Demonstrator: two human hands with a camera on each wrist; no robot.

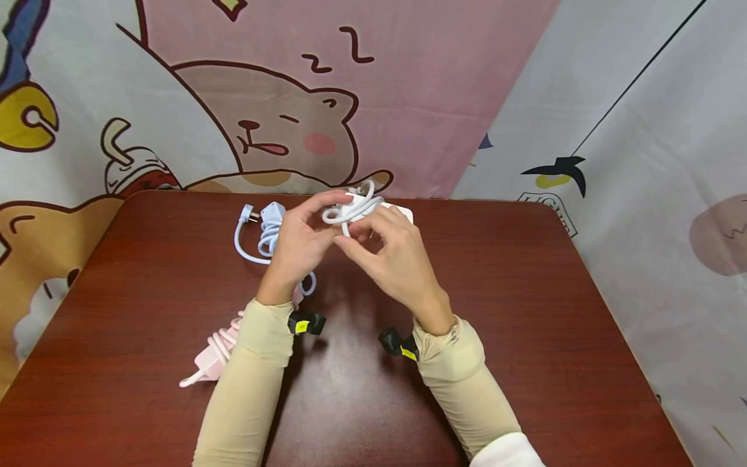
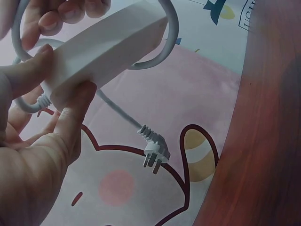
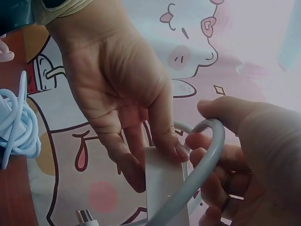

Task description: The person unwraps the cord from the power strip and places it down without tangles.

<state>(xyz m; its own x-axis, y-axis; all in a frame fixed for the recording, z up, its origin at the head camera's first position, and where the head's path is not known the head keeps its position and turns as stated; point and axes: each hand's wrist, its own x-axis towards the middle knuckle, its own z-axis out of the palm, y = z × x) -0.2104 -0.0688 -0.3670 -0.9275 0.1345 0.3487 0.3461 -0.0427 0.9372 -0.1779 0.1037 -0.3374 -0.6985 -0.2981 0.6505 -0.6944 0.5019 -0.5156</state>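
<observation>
Above the back of the table, my left hand (image 1: 299, 240) grips one end of a white power strip (image 2: 108, 47) between thumb and fingers. Its thick white cord (image 3: 202, 169) loops round the strip. In the right wrist view this cord runs between the thumb and curled fingers of my right hand (image 1: 399, 256), which pinches it. A three-pin plug (image 2: 155, 149) dangles from the cord below the strip in the left wrist view. In the head view, both hands partly cover the strip.
On the brown table (image 1: 525, 324), a light blue power strip (image 1: 272, 214) with a coiled cord lies at back left, partly behind my left hand. A pink power strip (image 1: 211, 360), wrapped in its cord, lies beside my left forearm. A patterned cloth (image 1: 438, 97) hangs behind the table.
</observation>
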